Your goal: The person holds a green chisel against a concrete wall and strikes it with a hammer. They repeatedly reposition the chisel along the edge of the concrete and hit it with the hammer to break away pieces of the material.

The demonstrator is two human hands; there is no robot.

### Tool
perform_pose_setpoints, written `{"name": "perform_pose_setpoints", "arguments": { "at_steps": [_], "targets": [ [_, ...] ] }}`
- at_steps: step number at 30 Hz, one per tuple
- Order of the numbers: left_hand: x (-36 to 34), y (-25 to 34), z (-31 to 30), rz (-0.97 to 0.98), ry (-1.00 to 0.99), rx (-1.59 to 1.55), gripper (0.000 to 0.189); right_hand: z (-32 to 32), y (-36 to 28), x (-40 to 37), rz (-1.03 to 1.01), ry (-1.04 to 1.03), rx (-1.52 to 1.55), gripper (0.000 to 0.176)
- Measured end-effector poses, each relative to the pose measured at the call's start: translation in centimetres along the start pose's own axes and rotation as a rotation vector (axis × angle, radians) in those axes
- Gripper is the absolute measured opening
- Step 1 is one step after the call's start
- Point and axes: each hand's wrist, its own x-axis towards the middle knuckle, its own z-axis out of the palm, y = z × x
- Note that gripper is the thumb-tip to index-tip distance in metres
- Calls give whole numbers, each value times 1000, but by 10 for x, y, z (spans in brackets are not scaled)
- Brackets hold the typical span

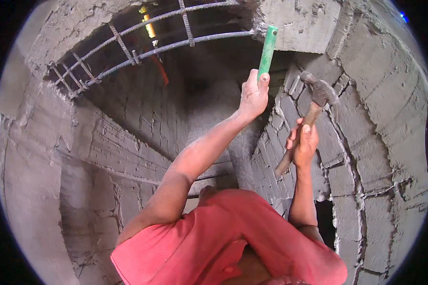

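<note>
Currently, the left hand (254,97) is closed around a green rod (267,52), whose far end overlaps the broken concrete edge (302,28) in view; whether they touch, I cannot tell. The right hand (306,146) grips a hammer (322,93) by its handle, apart from the rod. This seems a positioning step; any blow would call for a steady rod and an aligned hammer.

Walls (368,137) look rough and matt, bars (223,36) ribbed metal, the hammer handle (312,114) wooden.
</note>
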Motion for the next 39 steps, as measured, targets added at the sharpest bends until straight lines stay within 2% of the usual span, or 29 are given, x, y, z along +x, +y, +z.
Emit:
{"name": "perform_pose_setpoints", "arguments": {
  "at_steps": [2, 5, 7, 8, 9, 11, 13, 14, 16, 17, 18, 19, 20, 21, 23, 26, 29, 30, 32, 35, 39],
  "targets": [
    [9, -4, 4, 18, 19, -16, 61, 6, -7, 2, -1, -2, 42, 41],
    [15, -23, 10, -55, 21, -89, 61, 24, -33, 6, -114, 27, 129, 46],
    [19, -24, 9, -73, -15, -133, 63, 35, -53, 12, -302, -15, 206, 45],
    [19, -24, 7, -164, -62, -202, 60, 40, -66, 14, -342, -14, 207, 44],
    [17, -23, 4, -161, -55, -208, 60, 43, -74, 17, -378, -65, 230, 41],
    [20, -18, -1, -167, -88, -262, 49, 54, -86, 31, -501, -88, 214, 43],
    [21, -21, -8, -160, -112, -273, 48, 73, -83, 48, -609, -22, 168, 43],
    [22, -22, -9, -193, -125, -255, 47, 74, -64, 64, -642, 5, 149, 33],
    [21, -14, -17, -290, -140, -142, 51, 81, -46, 80, -512, 78, -200, 29],
    [21, -12, -20, -278, -146, -149, 51, 86, -48, 84, -427, 29, -366, 33],
    [21, -14, -21, -271, -142, -145, 51, 82, -39, 95, -236, -35, -468, 38],
    [21, -13, -22, -264, -139, -139, 51, 85, -33, 95, -135, -48, -462, 41],
    [19, -12, -23, -364, -153, -279, 45, 82, -20, 92, -167, -31, -522, 42],
    [18, -17, -28, -340, -163, -282, 45, 79, -12, 85, -206, -13, -582, 42],
    [15, -34, -34, -150, -124, 28, 49, 82, -17, 62, -120, -14, -435, 42],
    [3, 13, -43, -171, -158, 2, 45, 78, -24, 53, -144, -13, -239, 41],
    [18, 39, -34, 39, -106, -3, 39, 81, -51, 57, -171, 2, -73, 39],
    [26, 45, -30, 33, -107, -7, 39, 81, -60, 61, -230, 14, -28, 39],
    [42, 53, -22, 163, 2, -27, 48, 78, -80, 67, -314, 31, 11, 38],
    [62, 58, -19, 221, 65, 4, 52, 67, -101, 75, -376, 24, -3, 38],
    [77, 53, -15, 144, 43, 6, 56, 64, -134, 70, -394, 39, -1, 40]
  ]
}}
